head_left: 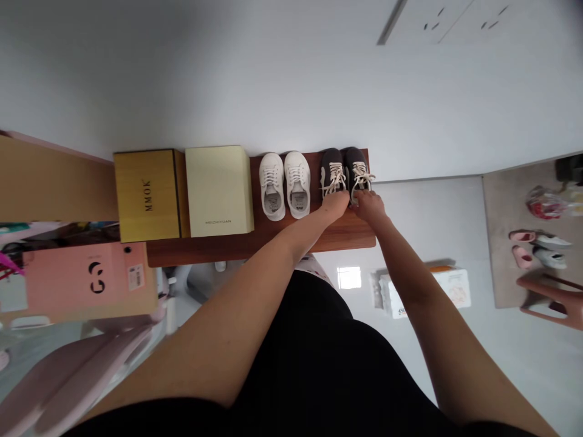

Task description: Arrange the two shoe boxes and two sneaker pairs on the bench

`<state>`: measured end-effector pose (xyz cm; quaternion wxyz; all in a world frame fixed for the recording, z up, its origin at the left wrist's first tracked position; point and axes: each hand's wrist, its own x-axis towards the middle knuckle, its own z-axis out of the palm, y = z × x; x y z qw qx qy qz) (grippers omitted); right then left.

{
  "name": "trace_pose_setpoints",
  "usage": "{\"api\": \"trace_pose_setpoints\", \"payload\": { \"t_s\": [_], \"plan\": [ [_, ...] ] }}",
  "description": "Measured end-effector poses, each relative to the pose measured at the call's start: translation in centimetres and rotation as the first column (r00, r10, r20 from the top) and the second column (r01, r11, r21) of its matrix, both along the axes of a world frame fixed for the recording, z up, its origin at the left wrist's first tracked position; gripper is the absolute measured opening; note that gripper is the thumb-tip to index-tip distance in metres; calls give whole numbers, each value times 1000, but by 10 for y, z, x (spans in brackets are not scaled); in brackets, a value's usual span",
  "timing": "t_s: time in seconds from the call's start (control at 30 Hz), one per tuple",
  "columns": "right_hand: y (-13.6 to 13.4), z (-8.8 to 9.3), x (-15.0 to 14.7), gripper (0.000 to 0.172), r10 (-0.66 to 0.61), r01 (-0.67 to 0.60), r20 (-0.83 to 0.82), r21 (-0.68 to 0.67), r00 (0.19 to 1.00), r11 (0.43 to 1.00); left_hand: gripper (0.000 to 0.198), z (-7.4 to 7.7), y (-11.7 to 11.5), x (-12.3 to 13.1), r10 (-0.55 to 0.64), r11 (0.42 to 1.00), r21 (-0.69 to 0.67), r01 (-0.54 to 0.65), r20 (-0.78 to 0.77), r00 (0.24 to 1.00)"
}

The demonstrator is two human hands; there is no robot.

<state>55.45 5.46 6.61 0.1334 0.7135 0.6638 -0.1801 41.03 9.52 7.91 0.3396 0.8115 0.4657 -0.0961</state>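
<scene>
the left hand (336, 206) and right hand (370, 207) are at the near ends of the dark sneakers (340, 170), side by side on a wooden shelf (359, 235). the fingers curve against the shoes, but whether they grip cannot be told. white sneakers (285, 185) stand just beside, then a pale box (218, 191) and a yellow box (148, 195).

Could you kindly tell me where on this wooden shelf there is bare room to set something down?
The shelf's front strip is bare, below the cream box and white sneakers. A narrow gap parts them from the dark sneakers, crowded by the left hand and right hand.
</scene>
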Motion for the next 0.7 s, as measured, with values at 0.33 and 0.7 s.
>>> {"api": "trace_pose_setpoints", "payload": {
  "t_s": [0.33,0.7],
  "plan": [
    [-37,15,-40,29,-100,147,-293,141,951,979,27,29,-15,-75,90,995,22,-100,259,962],
    [-108,3,-214,15,-258,205,-748,-165,611,965,40,7,-135,-330,749,661,-184,-728,219,625]
  ]
}}
